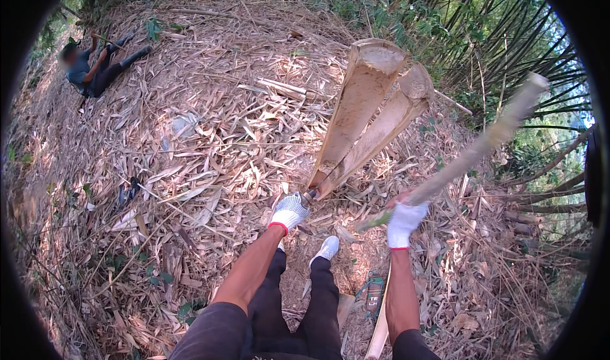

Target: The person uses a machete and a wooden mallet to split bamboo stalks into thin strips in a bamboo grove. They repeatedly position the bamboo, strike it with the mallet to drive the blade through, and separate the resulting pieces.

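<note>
My left hand (291,211), in a white knit glove with a red cuff, is closed round the handle of a knife (309,196). Its dark, narrow blade runs into the gap of a thick, pale bamboo section (356,99) split lengthwise. The split's second half (395,122) spreads to the right, and both halves come together near the knife. My right hand (406,221), gloved alike, grips a thick stick (470,153) near its lower end. Tilted up and to the right, that stick is blurred by motion, and its far end is raised beyond the bamboo.
Dry bamboo leaves and husks (222,137) cover the sloping ground. A person (89,71) sits at the far left, holding a stick-like thing. Bamboo stems (534,48) crowd the right. By my right forearm lie a dark bottle-like object (375,293) and a pale bamboo strip (379,334).
</note>
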`<state>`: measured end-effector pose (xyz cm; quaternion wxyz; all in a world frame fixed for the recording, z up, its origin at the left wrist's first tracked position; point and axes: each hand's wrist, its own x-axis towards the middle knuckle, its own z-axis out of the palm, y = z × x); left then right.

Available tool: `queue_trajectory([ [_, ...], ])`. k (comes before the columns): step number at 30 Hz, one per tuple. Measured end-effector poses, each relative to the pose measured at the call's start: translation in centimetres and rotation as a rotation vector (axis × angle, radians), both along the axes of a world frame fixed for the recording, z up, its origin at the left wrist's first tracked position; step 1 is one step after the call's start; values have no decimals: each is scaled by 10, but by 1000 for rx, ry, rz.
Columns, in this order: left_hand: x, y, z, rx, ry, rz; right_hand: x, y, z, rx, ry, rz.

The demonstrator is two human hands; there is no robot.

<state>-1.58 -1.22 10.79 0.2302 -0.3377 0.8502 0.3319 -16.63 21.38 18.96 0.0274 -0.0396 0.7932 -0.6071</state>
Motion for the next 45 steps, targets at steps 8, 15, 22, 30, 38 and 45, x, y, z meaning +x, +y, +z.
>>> queue_trajectory([
  [8, 14, 10, -17, 61, -61, -7, 19, 36, -68, 925, -333, 341],
  [15, 11, 15, -41, 7, -31, -60, 19, 35, -78, 226, -129, -110],
  [22, 31, 4, -60, 6, -93, -82, 36, 43, -88, 902, -425, 360],
  [30, 13, 14, -41, 45, -99, -34, 44, 50, -130, 808, -56, 195],
  [38, 39, 20, -77, 52, -193, -54, 57, 57, -118, 1051, -464, 346],
  [45, 55, 37, -98, 13, -213, -65, 165, 172, -137, 1232, -553, 178],
])
